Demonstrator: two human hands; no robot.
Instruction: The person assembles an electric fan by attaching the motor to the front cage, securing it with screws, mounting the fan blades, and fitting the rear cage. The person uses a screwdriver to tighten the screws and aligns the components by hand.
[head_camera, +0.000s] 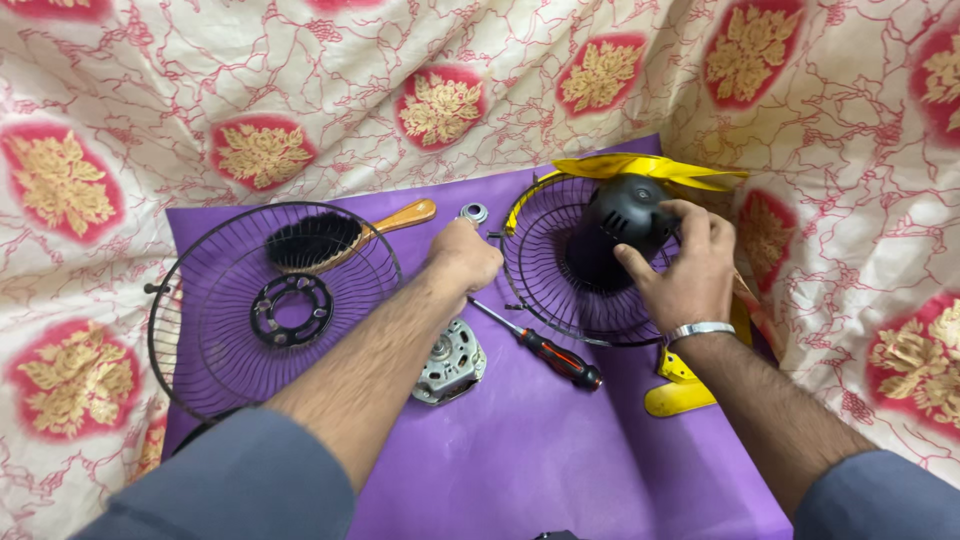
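My right hand (682, 268) grips a black fan motor housing (620, 215) that sits in a tilted black wire fan guard (545, 270) with a yellow rim. A yellow fan blade (650, 168) shows behind the housing. My left hand (464, 256) is closed, resting on the purple mat (520, 450) beside the guard, just below a small silver round part (473, 212); what it holds is hidden. A red-and-black screwdriver (545, 350) lies between my forearms. A bare metal motor (450, 362) lies under my left forearm.
A second black wire fan guard (190, 350) lies at left, with a wooden-handled brush (330, 240) and a black ring (291, 309) on it. A yellow plastic piece (680, 395) lies under my right wrist. Patterned cream-and-red cloth (200, 90) surrounds the mat.
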